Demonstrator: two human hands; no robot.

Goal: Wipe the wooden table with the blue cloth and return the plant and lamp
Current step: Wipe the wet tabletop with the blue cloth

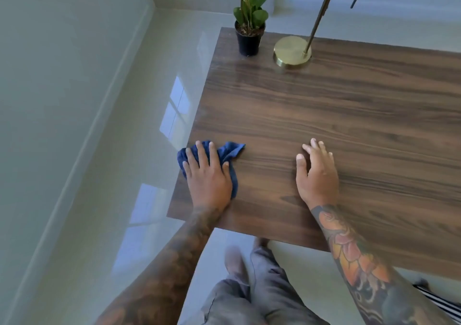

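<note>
Two hands of mine are down on the wooden table [324, 105], seen from my head camera looking forward and down. My left hand [208, 175] lies flat on the blue cloth [230, 151], near the table's left edge and toward the near corner. Its fingers [199, 153] are straight and slightly spread, pressing the cloth onto the wood; the thumb rests along the cloth's right side. The cloth is bunched, with folds showing beyond my fingertips and to the right of my thumb, and one part reaches just over the table's left edge.

My right hand [316, 175] sits on bare wood, well apart from the cloth, to its right. Its fingers are relaxed and a little bent, the tips touching the tabletop, the thumb stretched out to the left. It holds nothing.

At the far left corner of the table stands the plant [250, 7], upright in a small black pot [248, 41]. Just beside it, to the right, is the lamp [293, 50], its round brass base flat on the wood and its thin brass stem rising at a slant out of the top of the view. Pot and base are close but not touching.

Below the table's near edge I see my grey trousers [252, 294] and the glossy pale floor [149, 100], which mirrors a window. A pale wall [50, 75] runs along the left.
</note>
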